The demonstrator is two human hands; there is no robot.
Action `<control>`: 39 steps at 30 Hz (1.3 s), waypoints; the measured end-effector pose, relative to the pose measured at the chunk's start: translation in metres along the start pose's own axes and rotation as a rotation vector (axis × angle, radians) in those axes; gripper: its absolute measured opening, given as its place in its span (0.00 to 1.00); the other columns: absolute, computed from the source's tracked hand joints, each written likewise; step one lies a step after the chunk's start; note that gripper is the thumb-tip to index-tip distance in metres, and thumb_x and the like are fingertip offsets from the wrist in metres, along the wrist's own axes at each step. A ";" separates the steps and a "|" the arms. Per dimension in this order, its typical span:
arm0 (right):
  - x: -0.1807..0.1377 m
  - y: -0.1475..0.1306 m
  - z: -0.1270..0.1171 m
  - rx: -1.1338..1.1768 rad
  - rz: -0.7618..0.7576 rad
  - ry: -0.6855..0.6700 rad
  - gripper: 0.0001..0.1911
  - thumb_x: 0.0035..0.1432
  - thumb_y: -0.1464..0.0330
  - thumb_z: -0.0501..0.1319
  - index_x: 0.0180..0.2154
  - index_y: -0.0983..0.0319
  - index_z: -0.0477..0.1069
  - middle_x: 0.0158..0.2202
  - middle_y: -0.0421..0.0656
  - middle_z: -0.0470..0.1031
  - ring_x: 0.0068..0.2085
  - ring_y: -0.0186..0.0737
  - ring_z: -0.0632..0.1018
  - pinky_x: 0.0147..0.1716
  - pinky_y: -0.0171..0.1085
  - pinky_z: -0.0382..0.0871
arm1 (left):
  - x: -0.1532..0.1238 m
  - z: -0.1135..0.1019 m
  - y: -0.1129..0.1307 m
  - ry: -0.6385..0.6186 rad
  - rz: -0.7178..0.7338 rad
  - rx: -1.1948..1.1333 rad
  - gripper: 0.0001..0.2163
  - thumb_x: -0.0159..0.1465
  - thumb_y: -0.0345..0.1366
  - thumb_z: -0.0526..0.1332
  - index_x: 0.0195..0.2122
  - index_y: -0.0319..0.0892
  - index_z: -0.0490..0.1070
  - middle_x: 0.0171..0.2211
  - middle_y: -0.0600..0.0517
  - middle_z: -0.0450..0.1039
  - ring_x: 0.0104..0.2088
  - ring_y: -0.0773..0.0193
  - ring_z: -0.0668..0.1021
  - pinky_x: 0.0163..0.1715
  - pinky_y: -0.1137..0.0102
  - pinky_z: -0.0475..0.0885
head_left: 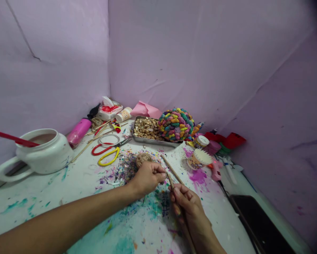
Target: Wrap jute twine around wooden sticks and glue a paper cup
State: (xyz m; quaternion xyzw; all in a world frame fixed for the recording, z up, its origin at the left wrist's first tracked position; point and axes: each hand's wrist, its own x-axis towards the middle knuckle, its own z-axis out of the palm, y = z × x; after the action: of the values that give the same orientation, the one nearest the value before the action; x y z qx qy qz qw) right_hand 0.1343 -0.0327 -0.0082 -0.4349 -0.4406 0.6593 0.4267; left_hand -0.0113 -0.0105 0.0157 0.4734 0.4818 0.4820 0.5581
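Observation:
Two thin brown sticks point(174, 170) run up through my right hand point(188, 204), whose fingers are wrapped round them. My left hand point(151, 176) is closed in a pinch close to the upper end of the nearer stick; whatever thin thing lies between its fingertips is too small to make out. Just behind my left knuckles sits a small ball of brown twine point(143, 158), partly covered by the hand. Scissors point(109, 155) with one red and one yellow handle lie to the left of the twine.
A metal tray point(158, 141) holds nut shells and a multicoloured shell-covered ball point(176, 124). At left stands a white pot point(46, 155) with a red handle sticking out. A paper cup point(197, 160), pink glue gun point(216, 171) and black phone point(259, 222) are at right.

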 end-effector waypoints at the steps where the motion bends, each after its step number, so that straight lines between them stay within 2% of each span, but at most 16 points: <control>1: -0.001 -0.001 0.001 -0.004 -0.010 0.014 0.17 0.44 0.57 0.64 0.23 0.65 0.66 0.09 0.33 0.61 0.09 0.22 0.55 0.07 0.23 0.47 | 0.000 -0.001 0.001 -0.005 0.019 0.026 0.03 0.47 0.29 0.58 0.19 0.37 0.66 0.13 0.59 0.59 0.15 0.74 0.58 0.16 0.76 0.52; 6: -0.004 -0.007 0.006 -0.025 -0.040 0.081 0.18 0.40 0.57 0.66 0.22 0.65 0.66 0.11 0.34 0.62 0.10 0.23 0.57 0.08 0.24 0.47 | -0.005 -0.003 0.006 -0.026 0.107 0.102 0.04 0.49 0.30 0.58 0.19 0.37 0.66 0.15 0.59 0.58 0.18 0.73 0.59 0.18 0.76 0.53; 13: -0.005 -0.007 0.006 -0.007 -0.004 0.043 0.18 0.41 0.56 0.65 0.23 0.65 0.66 0.09 0.33 0.61 0.08 0.22 0.54 0.06 0.24 0.46 | -0.005 -0.003 0.007 -0.043 0.109 0.107 0.05 0.48 0.32 0.58 0.19 0.37 0.65 0.14 0.59 0.58 0.17 0.73 0.58 0.17 0.75 0.52; 16: -0.005 -0.005 0.004 0.035 0.027 -0.006 0.18 0.44 0.55 0.63 0.24 0.65 0.66 0.08 0.32 0.60 0.08 0.21 0.52 0.06 0.23 0.45 | -0.004 -0.004 0.008 -0.059 0.075 0.082 0.05 0.47 0.32 0.58 0.18 0.37 0.66 0.13 0.59 0.58 0.16 0.73 0.58 0.17 0.76 0.52; 22: -0.003 -0.003 0.003 0.272 0.095 -0.146 0.16 0.45 0.58 0.64 0.27 0.65 0.66 0.14 0.32 0.63 0.07 0.18 0.51 0.05 0.22 0.45 | -0.004 -0.002 0.009 -0.060 0.049 0.019 0.05 0.46 0.33 0.59 0.18 0.37 0.69 0.13 0.58 0.61 0.16 0.74 0.60 0.16 0.76 0.53; 25: -0.003 -0.003 0.002 0.344 0.137 -0.219 0.15 0.47 0.59 0.63 0.27 0.65 0.66 0.12 0.30 0.60 0.07 0.18 0.50 0.05 0.22 0.46 | -0.007 0.000 0.009 -0.072 0.039 -0.016 0.05 0.47 0.33 0.60 0.21 0.36 0.71 0.11 0.59 0.59 0.14 0.75 0.58 0.15 0.76 0.51; 28: -0.002 -0.001 0.001 0.406 0.159 -0.258 0.15 0.44 0.60 0.65 0.26 0.64 0.66 0.13 0.30 0.59 0.07 0.18 0.49 0.04 0.22 0.46 | -0.010 0.003 0.009 -0.092 -0.014 -0.118 0.08 0.47 0.36 0.61 0.24 0.36 0.72 0.10 0.60 0.57 0.12 0.76 0.54 0.14 0.76 0.47; 32: -0.001 0.001 0.000 0.463 0.193 -0.316 0.14 0.42 0.62 0.66 0.27 0.63 0.66 0.15 0.29 0.59 0.07 0.17 0.47 0.03 0.22 0.44 | -0.012 0.004 0.009 -0.115 -0.055 -0.197 0.10 0.46 0.39 0.61 0.24 0.35 0.71 0.12 0.57 0.62 0.12 0.77 0.52 0.13 0.75 0.45; 39: -0.002 -0.002 0.002 0.405 0.150 -0.258 0.15 0.45 0.59 0.64 0.26 0.63 0.65 0.13 0.29 0.57 0.07 0.18 0.48 0.04 0.22 0.45 | -0.009 0.004 0.011 -0.020 0.076 0.010 0.06 0.47 0.34 0.59 0.19 0.36 0.70 0.15 0.55 0.64 0.18 0.72 0.61 0.19 0.75 0.55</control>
State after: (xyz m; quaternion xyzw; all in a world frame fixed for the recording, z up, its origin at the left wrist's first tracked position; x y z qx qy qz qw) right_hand 0.1329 -0.0348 -0.0053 -0.2842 -0.3168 0.8140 0.3954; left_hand -0.0093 -0.0187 0.0276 0.4988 0.4602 0.4959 0.5418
